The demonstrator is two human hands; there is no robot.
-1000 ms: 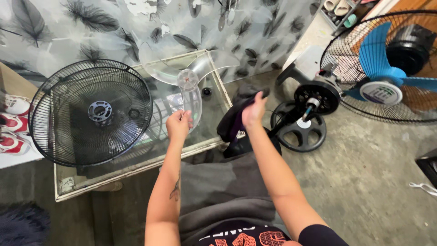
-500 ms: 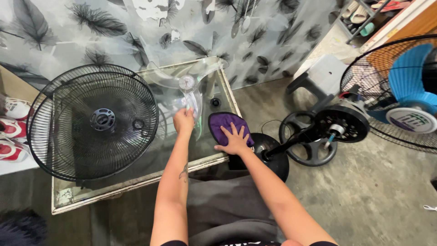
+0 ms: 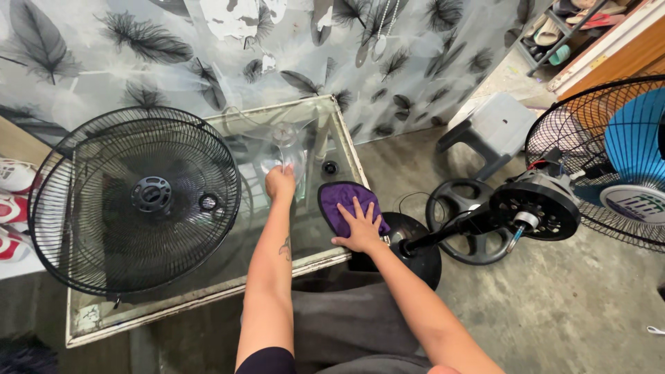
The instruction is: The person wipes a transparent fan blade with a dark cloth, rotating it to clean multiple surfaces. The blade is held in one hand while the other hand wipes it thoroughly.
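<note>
Left hand (image 3: 280,183) grips clear blade (image 3: 291,149) (arm outstretched).

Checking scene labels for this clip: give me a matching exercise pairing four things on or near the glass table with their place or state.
Things:
1. purple cloth
2. black fan grille
3. clear fan blade
4. grey stool

Places:
A. on the floor beside the table
B. under the right hand
C. on the table's left part
D. gripped by the left hand

Pairs: 1-B, 2-C, 3-D, 4-A
</note>
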